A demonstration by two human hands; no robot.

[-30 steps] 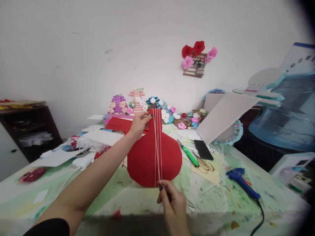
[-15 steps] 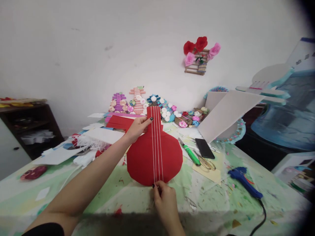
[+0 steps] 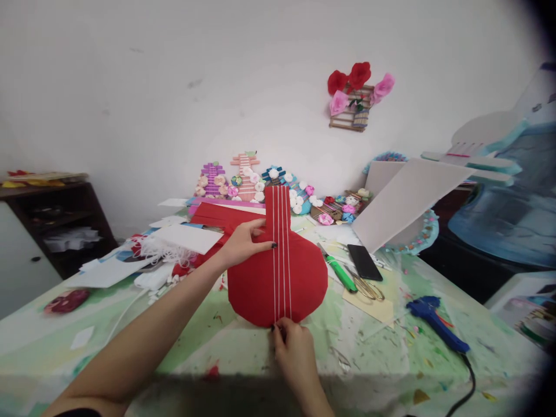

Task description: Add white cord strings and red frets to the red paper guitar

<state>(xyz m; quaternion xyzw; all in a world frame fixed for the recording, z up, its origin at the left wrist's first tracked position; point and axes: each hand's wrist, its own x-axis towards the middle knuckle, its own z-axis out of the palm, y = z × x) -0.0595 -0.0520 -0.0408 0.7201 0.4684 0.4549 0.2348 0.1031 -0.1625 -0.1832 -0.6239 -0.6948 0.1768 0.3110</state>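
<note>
A red, lute-shaped paper craft [image 3: 252, 284] stands upright over the table, several white strings running down its front from neck to bottom edge. My left hand [image 3: 245, 243] grips it at the left, where the neck joins the round body; the thumb lies on the front near the strings and the other fingers go partly out of sight behind. At the bottom edge my right hand [image 3: 295, 344] pinches the craft where the strings end. What lies between those fingertips is too small to make out.
On the right lie a green utility knife [image 3: 342, 274], scissors [image 3: 369, 288], a black phone [image 3: 364, 262] and a blue glue gun [image 3: 438, 324]. White card [image 3: 191, 237] and tangled white string [image 3: 165, 252] cover the left. Decorated lute crafts [image 3: 247, 179] lean along the wall.
My left hand has slid down from the neck to the top of the round body. My right hand keeps its pinch at the bottom edge. The view has shifted slightly.
</note>
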